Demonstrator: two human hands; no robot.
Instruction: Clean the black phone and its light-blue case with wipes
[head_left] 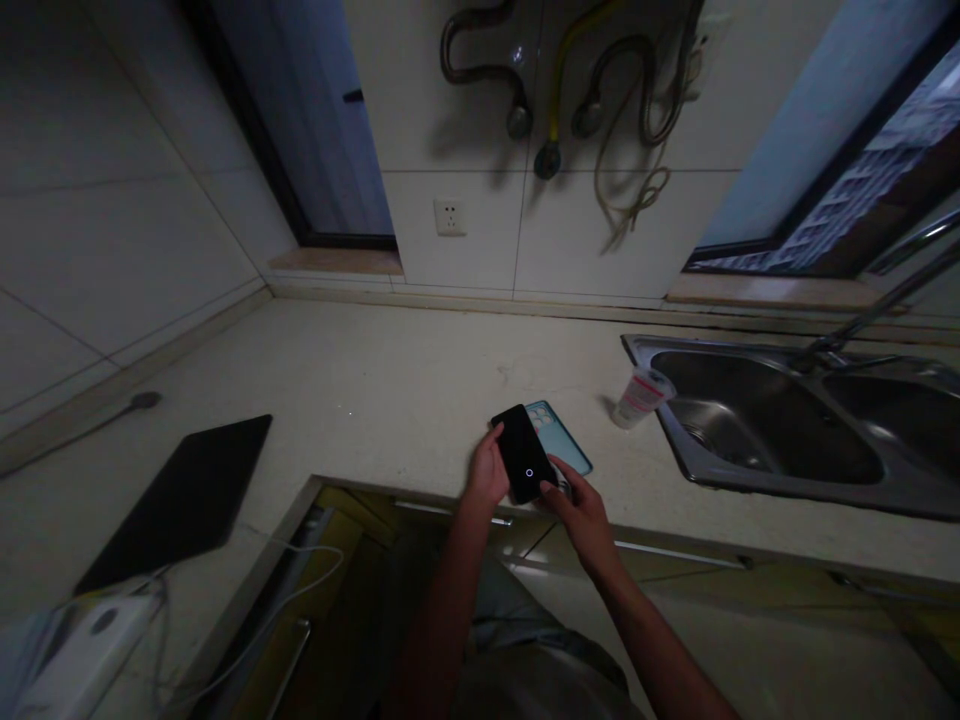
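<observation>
My left hand [486,470] grips the left edge of a black phone [521,450], fingers curled around it just above the counter's front edge. My right hand [581,510] pinches the phone's lower right corner. The phone's dark screen shows a small glowing ring. A teal phone case [564,440] lies flat on the counter right behind and partly under the phone.
A small white tube [640,396] leans at the rim of the steel double sink [720,478] on the right. A black tablet [180,500] lies at the left, with a white charger and cable [97,640] near it. Wall socket [450,216] and hoses [600,90] hang behind.
</observation>
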